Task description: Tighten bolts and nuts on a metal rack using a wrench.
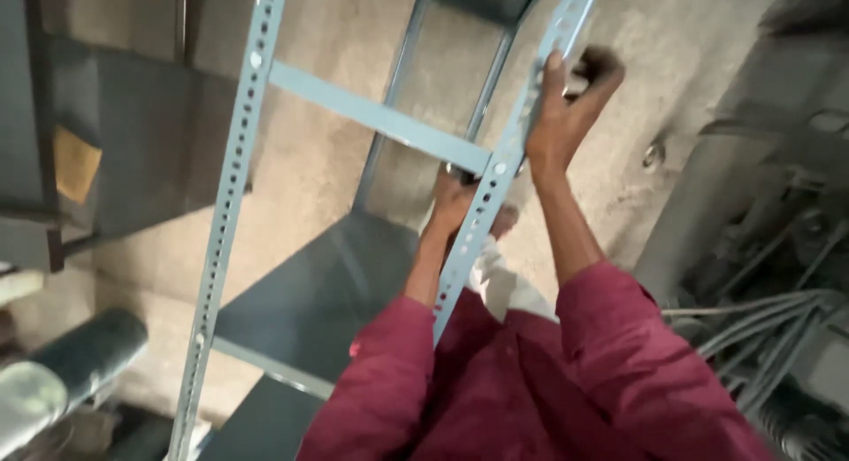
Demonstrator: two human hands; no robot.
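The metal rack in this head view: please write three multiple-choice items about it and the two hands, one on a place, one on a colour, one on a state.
1. Where is the right hand?
A. on the perforated upright
B. on the floor
C. in a pocket

2. What colour are the sleeves?
A. yellow
B. dark red
C. white

3. How is the left hand?
A. hanging free, far from the rack
B. lifted above the head
C. at the joint of the cross bar and the upright

Answers: 1 A, its fingers wrap the upright; 2 B, both sleeves are dark red; 3 C, it sits partly behind the upright there.
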